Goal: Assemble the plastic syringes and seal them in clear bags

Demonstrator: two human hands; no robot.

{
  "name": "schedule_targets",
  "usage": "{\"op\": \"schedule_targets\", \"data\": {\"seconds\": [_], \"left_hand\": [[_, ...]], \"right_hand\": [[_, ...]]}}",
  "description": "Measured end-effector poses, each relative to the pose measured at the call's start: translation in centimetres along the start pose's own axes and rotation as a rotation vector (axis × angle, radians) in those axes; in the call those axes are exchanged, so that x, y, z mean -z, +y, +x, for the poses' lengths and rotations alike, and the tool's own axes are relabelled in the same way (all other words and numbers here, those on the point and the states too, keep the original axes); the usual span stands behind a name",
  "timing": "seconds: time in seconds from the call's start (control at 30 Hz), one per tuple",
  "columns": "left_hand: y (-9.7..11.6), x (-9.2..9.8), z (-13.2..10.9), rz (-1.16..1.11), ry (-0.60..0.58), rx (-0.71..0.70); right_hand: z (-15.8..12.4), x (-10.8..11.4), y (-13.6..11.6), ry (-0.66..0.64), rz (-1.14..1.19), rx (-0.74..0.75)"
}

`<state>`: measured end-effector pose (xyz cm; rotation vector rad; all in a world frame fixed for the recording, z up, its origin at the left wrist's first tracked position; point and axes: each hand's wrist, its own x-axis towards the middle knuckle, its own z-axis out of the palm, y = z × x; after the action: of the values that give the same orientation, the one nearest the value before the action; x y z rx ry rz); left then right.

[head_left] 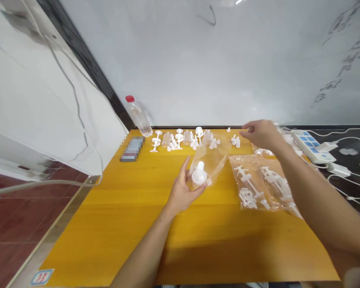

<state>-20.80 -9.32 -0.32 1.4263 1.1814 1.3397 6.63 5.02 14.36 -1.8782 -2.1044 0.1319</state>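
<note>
My left hand point(184, 190) is closed around a clear plastic bag point(217, 160), near the middle of the table. A white funnel-shaped part with a narrow nozzle point(199, 174) is at the bag's near end, between my thumb and fingers. My right hand point(259, 134) hovers at the table's back right, its thumb and index finger slightly apart and nothing visible between them. Just left of it lie a cluster of small white parts point(235, 141) and a single tiny white piece point(229, 129).
Along the back edge are white plungers point(179, 140), clear cylinders point(167, 140), a phone point(132, 149) and a water bottle point(139, 118). Bagged white parts point(249, 186) lie on the right. A power strip point(312, 146) with cables sits beyond the table's right side.
</note>
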Motion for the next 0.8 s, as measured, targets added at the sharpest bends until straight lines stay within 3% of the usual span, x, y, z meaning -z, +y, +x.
{"op": "schedule_targets", "data": {"seconds": [0.13,0.23,0.3,0.4,0.5,0.6,0.7,0.8], "left_hand": [[-0.1,0.0,0.0,0.024,0.006,-0.013],[-0.1,0.2,0.0,0.052,0.014,-0.018],[-0.1,0.3,0.0,0.065,0.022,-0.020],[0.1,0.3,0.0,0.083,0.016,-0.008],[0.3,0.3,-0.1,0.086,0.012,0.001],[0.4,0.2,-0.1,0.089,0.014,-0.014],[0.5,0.2,-0.1,0.086,0.009,-0.020],[0.5,0.2,-0.1,0.089,0.015,-0.009]], "right_hand": [[4.1,-6.8,3.0,-0.143,-0.113,-0.158],[4.4,-8.8,3.6,-0.158,-0.083,-0.185],[3.2,-7.6,3.4,-0.170,-0.053,-0.188],[-1.1,-2.7,1.6,-0.055,0.100,-0.106],[-7.2,2.9,-2.6,0.286,0.367,0.222],[-11.2,5.9,-7.5,0.219,0.317,0.559],[-10.7,6.0,-9.4,0.040,0.207,0.683],[-6.7,4.7,-7.0,0.037,0.217,0.498]]}}
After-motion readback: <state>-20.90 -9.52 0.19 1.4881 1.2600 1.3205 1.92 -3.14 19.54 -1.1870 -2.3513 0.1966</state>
